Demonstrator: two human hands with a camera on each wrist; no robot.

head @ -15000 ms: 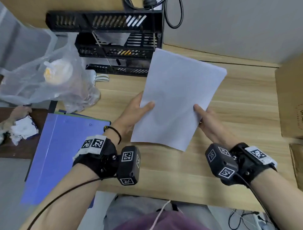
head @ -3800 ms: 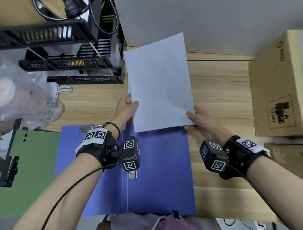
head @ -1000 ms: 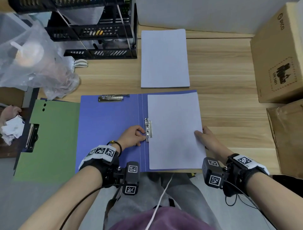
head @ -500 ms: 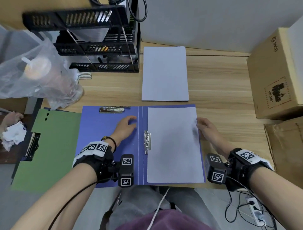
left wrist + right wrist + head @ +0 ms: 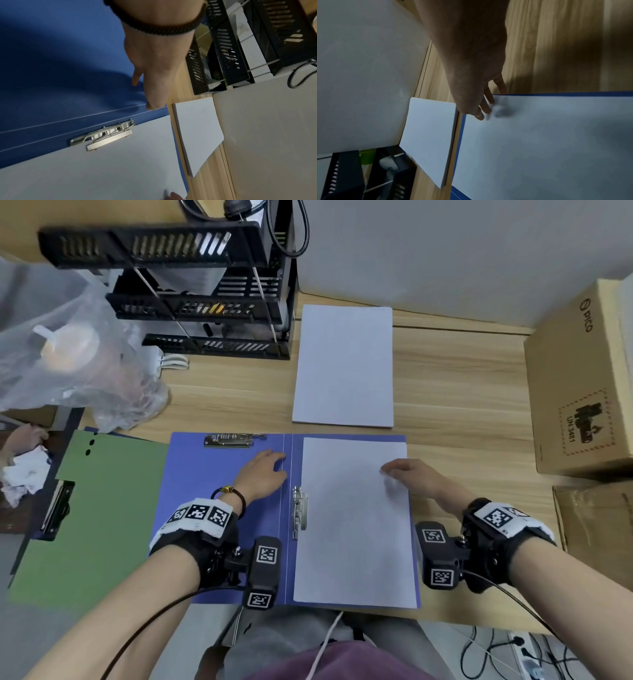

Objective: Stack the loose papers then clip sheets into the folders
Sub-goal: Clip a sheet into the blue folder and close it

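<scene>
An open blue folder lies on the desk in front of me. A white sheet lies on its right half, its left edge under the metal spine clip. My left hand rests with straight fingers on the folder's left half near the spine. My right hand lies with straight fingers on the sheet's upper right part. A neat stack of white paper sits just beyond the folder. A green folder with a black clip lies at the left.
A black tiered tray rack stands at the back left beside a clear plastic bag with a cup inside. Cardboard boxes line the right side. A second metal clip sits at the blue folder's top edge.
The left hand left the spine clip and moved up beside the spine. The right hand slid up from the sheet's lower right edge onto its upper right part.
</scene>
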